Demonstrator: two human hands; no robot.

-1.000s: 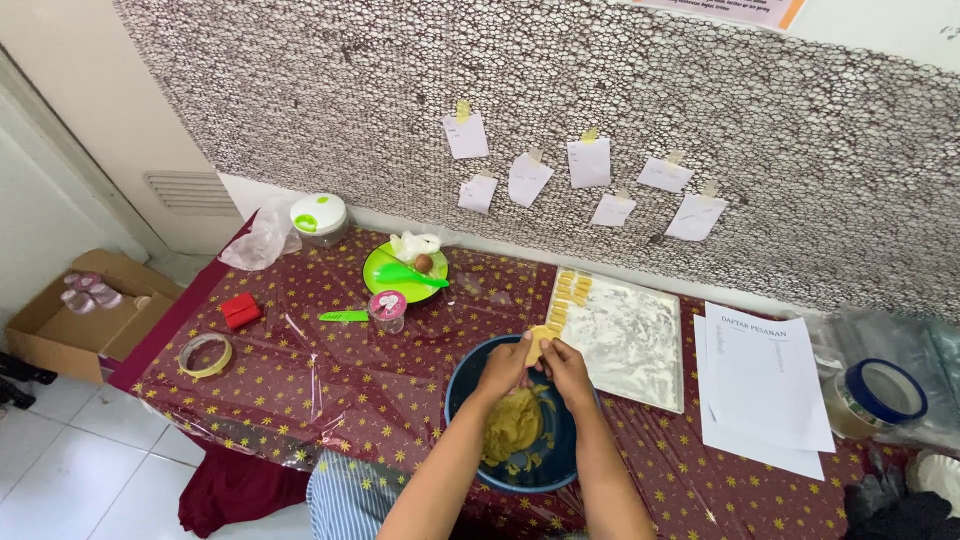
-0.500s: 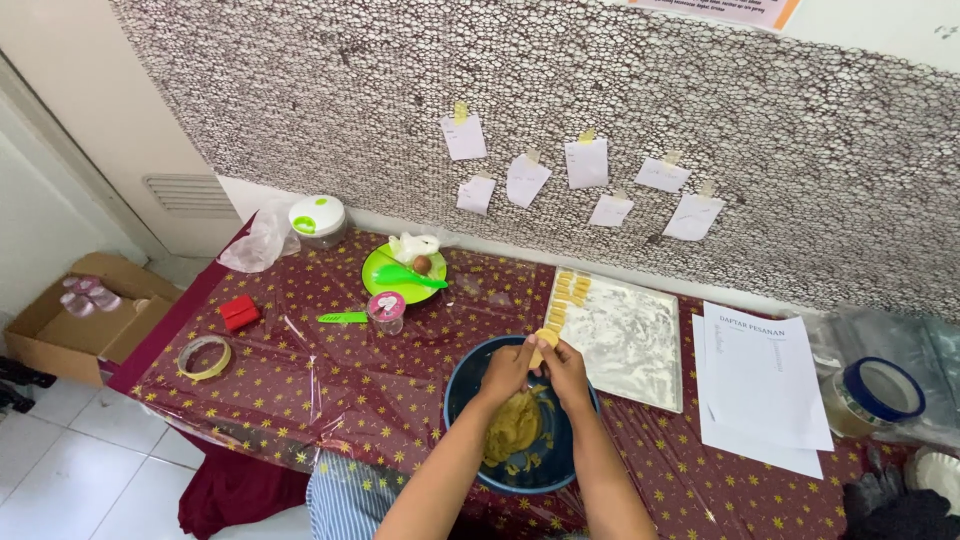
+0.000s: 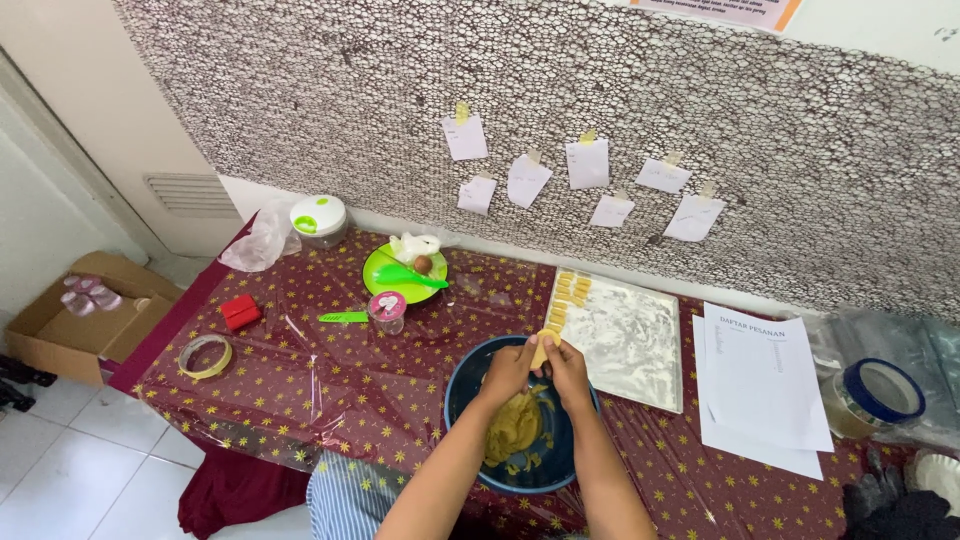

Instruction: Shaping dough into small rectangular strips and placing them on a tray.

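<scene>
Both bare forearms reach forward and converge. The left hand (image 3: 508,368) and right hand (image 3: 568,366) sit close together, fingers curled inward, fingertips meeting in a pinch.

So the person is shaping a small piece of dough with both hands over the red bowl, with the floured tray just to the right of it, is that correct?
Not quite: the bowl is dark blue, not red, as the head view shows. The rest holds: the left hand and the right hand meet on a small piece of dough above the bowl, and the floured tray lies just to its right.
</scene>
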